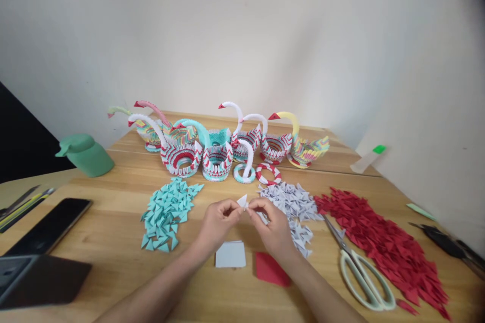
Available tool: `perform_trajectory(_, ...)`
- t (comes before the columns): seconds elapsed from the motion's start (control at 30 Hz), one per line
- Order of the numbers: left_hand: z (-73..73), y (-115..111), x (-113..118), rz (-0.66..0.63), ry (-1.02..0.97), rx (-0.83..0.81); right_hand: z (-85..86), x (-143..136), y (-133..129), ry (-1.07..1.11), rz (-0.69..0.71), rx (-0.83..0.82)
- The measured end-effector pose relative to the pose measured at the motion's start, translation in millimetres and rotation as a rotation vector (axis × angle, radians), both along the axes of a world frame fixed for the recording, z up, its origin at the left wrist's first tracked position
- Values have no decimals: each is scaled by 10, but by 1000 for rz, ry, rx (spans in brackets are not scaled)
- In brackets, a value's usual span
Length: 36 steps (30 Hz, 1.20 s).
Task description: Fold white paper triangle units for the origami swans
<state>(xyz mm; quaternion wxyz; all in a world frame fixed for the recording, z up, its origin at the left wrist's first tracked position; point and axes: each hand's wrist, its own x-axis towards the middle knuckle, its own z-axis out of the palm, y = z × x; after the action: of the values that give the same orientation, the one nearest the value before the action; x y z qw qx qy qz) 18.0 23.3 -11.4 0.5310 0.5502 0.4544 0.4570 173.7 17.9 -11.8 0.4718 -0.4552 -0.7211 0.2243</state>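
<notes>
A small white folded paper piece [242, 201] is pinched between the fingertips of both hands above the middle of the table. My left hand [221, 218] grips its left side and my right hand [271, 223] its right side, fingers closed. Below the hands lie a stack of white paper slips [231, 255] and a stack of red paper slips [271, 269], the latter partly covered by my right forearm. Beyond and beside my right hand spreads a pile of white folded triangles [291, 201]. Left of my left hand is a pile of teal folded triangles [166, 214].
Several folded-paper swans [217, 161] stand at the back, with a red and white ring [269, 174] before them. To the right are scissors [359, 272] and red triangles [386, 242]. A green jug [85, 155], a phone [51, 226] and a dark box-like object [45, 280] occupy the left.
</notes>
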Motion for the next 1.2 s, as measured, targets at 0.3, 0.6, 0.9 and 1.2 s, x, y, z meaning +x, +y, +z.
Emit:
perform_trajectory(0.3, 66, 40, -67, -147, -101, -67, 84, 101, 71, -43, 147, 45)
perform_trajectory(0.6, 52, 40, -55, -174, -42, -46, 91, 100, 72, -80, 155, 32)
perform_trajectory(0.9, 83, -54, -29, 2, 353, 258, 93, 41, 26, 9, 67, -200)
perform_trajectory(1.2, 3, 19, -23, -99, 57, 53, 41, 33, 54, 215, 115, -339)
